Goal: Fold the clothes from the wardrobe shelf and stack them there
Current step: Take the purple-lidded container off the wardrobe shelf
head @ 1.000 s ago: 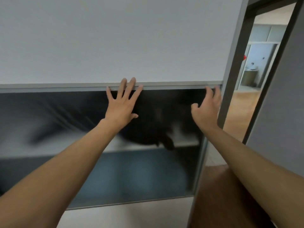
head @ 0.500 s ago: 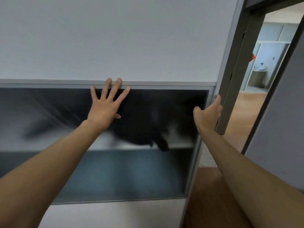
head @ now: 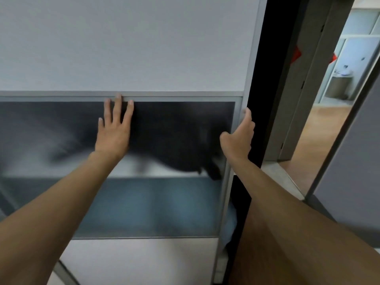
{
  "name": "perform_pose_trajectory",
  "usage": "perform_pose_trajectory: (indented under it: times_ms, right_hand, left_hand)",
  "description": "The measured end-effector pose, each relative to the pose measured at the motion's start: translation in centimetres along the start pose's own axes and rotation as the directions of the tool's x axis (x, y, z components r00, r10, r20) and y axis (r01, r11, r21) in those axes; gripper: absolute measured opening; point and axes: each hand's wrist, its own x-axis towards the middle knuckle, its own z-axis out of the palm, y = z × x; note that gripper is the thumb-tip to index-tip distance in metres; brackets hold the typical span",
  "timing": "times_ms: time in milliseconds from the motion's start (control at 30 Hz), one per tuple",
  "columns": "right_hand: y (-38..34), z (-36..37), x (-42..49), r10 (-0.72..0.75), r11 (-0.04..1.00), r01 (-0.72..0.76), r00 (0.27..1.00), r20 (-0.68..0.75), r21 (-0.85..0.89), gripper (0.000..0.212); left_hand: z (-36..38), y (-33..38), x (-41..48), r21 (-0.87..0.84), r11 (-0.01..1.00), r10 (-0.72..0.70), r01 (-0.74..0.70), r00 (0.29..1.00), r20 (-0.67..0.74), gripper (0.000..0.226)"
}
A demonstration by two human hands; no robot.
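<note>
While the wardrobe door (head: 127,48) is only a little way open, the right hand (head: 238,138) has its grip curled around the door's edge. The left hand (head: 114,130) lies flat, fingers spread, on the cloudy glass. Push slowly and evenly sideways, away from the right grip. The clothes (head: 174,145) are a dark blurry heap behind the glass, between both hands, lying long-ways along the shelf (head: 144,171).

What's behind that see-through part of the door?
Behind the frosted panel, a big dark heap of clothes lies on a pale shelf; bluish shapes sit below. The panel blurs everything, so separate garments can't be made out.
</note>
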Motion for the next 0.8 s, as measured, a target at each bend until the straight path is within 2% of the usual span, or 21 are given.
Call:
perform_pose_trajectory:
  times_ms: [67,133,233,333,367,433,500,633,733,800]
  right_hand:
    - [-0.6,1.3,-0.9,0.002,1.0,-0.003,0.999,0.046,0.02,0.098]
    - [-1.0,2.5,-1.8,-0.014,0.998,0.008,0.994,0.11,0.056,0.1]
    - [-1.2,3.3,-2.4,-0.073,0.987,0.028,0.954,0.29,0.157,0.099]
    - [-0.4,2.3,-1.4,-0.194,0.981,0.152,0.846,0.497,0.124,0.084]
    - [0.3,1.7,-1.0,-0.231,0.969,0.24,0.799,0.555,0.058,0.08]
    - [2.1,0.9,-0.2,-0.241,0.916,0.389,0.725,0.646,-0.094,0.072]
    - [4.6,0.4,0.4,-0.14,0.877,0.408,0.722,0.678,-0.253,0.062]
    - [9.7,-0.1,0.9,0.156,0.779,0.351,0.696,0.701,-0.521,0.061]
    - [12.7,-0.3,0.4,0.259,0.735,0.326,0.676,0.691,-0.594,0.063]
    - [14.0,-0.1,0.0,0.285,0.731,0.307,0.674,0.682,-0.609,0.064]
  left_hand:
    - [0.6,0.4,-1.3,-0.061,0.997,-0.047,0.047,0.999,0.006,0.109]
    - [1.1,1.3,-2.5,-0.08,0.996,-0.029,0.029,1.0,0.007,0.104]
    - [1.8,4.1,-3.8,-0.083,0.984,0.151,-0.158,0.984,-0.092,0.08]
    - [2.2,8.1,-3.7,-0.197,0.952,0.23,-0.235,0.972,-0.051,0.038]
    - [2.2,9.5,-3.4,-0.221,0.952,0.214,-0.21,0.977,-0.004,0.03]
    - [2.4,11.5,-2.5,-0.183,0.977,0.132,-0.108,0.983,0.125,0.038]
    - [2.9,12.2,-1.9,-0.14,0.99,0.04,-0.007,0.971,0.235,0.05]
    - [4.9,9.2,-2.5,-0.065,0.989,-0.106,0.132,0.945,0.308,0.048]
    - [6.5,6.2,-3.6,-0.081,0.966,-0.204,0.247,0.915,0.348,0.053]
    - [7.2,5.6,-3.9,-0.088,0.962,-0.216,0.258,0.919,0.33,0.047]
